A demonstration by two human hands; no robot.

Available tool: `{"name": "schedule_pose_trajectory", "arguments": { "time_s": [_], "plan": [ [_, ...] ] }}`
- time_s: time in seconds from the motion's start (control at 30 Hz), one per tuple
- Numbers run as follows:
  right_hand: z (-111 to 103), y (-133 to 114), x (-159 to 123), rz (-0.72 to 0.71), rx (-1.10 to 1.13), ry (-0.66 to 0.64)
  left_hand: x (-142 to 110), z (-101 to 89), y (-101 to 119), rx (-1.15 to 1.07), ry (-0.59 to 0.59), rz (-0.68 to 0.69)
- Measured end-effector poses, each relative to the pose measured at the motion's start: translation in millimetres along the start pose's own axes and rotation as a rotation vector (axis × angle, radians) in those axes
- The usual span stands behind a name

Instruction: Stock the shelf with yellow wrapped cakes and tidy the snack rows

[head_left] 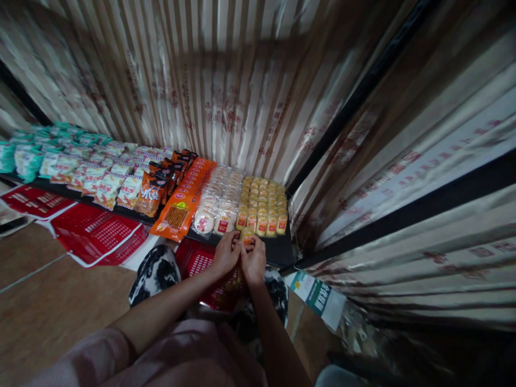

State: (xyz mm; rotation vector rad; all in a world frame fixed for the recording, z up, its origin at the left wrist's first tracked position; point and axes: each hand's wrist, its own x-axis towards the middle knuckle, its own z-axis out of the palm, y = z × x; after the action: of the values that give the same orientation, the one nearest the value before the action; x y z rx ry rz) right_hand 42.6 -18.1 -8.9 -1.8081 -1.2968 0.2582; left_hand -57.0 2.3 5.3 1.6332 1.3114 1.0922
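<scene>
Between the fingertips of both hands is a small yellow wrapped cake (247,235) with an orange label. My left hand (226,253) pinches it from the left, fingers closed. From the right, my right hand (253,260) closes its fingers on the same cake. Just beyond them, rows of matching yellow wrapped cakes (264,204) stand at the right end of a black shelf (282,250). Left of these lie clear-wrapped round white pastries (223,219) with red labels. Exactly how the fingers meet the wrapper is too small to make out.
Further left on the shelf are orange snack bags (179,209), dark-and-orange packets (150,194) and several white and green packets (107,188). Red baskets (100,231) stand below the shelf; another red basket (193,258) is between the knees. Striped plastic sheeting (226,80) hangs behind, crossed by a black bar (363,102).
</scene>
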Motion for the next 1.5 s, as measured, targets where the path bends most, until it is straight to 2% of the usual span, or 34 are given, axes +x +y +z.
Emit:
{"name": "schedule_pose_trajectory", "arguments": {
  "time_s": [0.27, 0.57, 0.73, 0.83, 1.03, 1.27, 1.5],
  "plan": [
    [27, -1, 15, 0.028, -0.036, 0.032, -2, -2.4, -19, 0.012, -0.016, 0.129],
    [43, 7, 23, 0.051, 0.047, 0.056, 5, 3.0, -30, 0.036, -0.059, 0.069],
    [46, 12, 22, 0.067, 0.149, 0.003, 7, 3.9, -30, 0.013, -0.061, 0.079],
    [46, 13, 19, 0.059, 0.183, 0.015, 8, 3.6, -28, 0.015, -0.070, 0.080],
    [42, 14, 11, -0.006, 0.106, 0.040, 7, 4.3, -30, 0.074, -0.086, 0.087],
    [46, 20, 10, -0.044, 0.109, 0.011, 6, 4.6, -30, 0.171, -0.072, 0.194],
    [47, 23, 9, -0.024, 0.132, -0.025, 8, 2.6, -24, 0.180, -0.124, 0.167]
  ]
}}
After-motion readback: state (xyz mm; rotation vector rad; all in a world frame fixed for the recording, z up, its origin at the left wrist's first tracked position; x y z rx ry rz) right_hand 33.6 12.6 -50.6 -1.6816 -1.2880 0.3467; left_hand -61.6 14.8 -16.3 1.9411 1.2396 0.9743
